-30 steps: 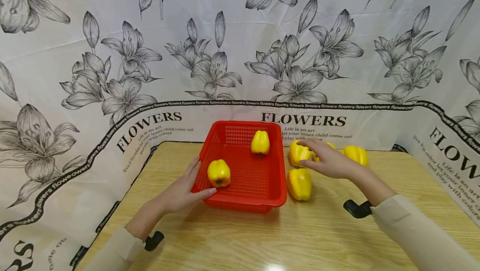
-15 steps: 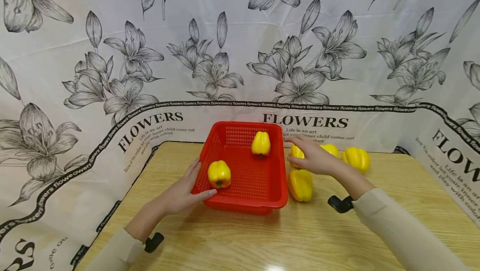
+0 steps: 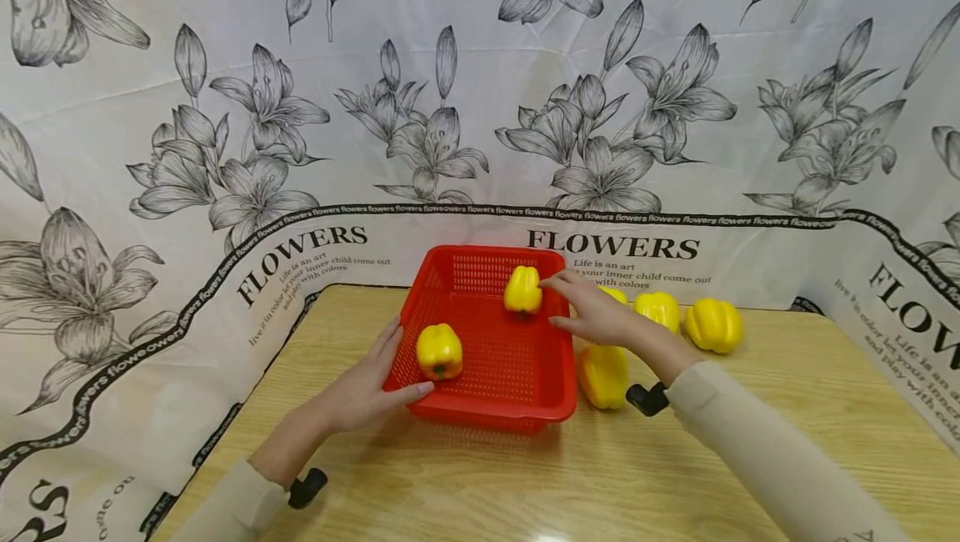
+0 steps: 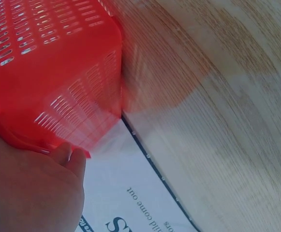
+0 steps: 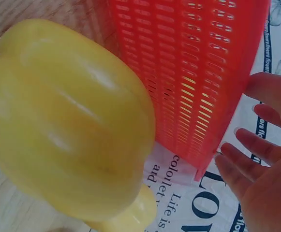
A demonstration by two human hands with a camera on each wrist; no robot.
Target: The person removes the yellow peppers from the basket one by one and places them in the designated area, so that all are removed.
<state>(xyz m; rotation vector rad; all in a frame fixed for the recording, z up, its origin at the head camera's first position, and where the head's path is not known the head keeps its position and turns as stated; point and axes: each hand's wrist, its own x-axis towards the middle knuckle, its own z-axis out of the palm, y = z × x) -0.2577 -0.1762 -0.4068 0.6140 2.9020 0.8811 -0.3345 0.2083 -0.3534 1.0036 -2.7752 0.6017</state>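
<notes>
Left hand (image 3: 363, 392) and right hand (image 3: 600, 315) flank the red basket (image 3: 495, 406), two yellow peppers (image 3: 439, 350) inside!

And here from the head camera, the left hand stretches its thumb along the near rim, straight fingers on the left side; the far pepper (image 3: 522, 288) sits right beside the right fingertips, whether touching I can't tell, and loose peppers (image 3: 712, 325) line up on the wooden table (image 3: 420, 484) to the right! Over to the left wrist: there's the basket's slotted outer wall, hidden from above, fingertips at its rim. And the right wrist delivers: fingers spread apart just outside the basket, one loose pepper filling the foreground, yellow glowing through the slots!
</notes>
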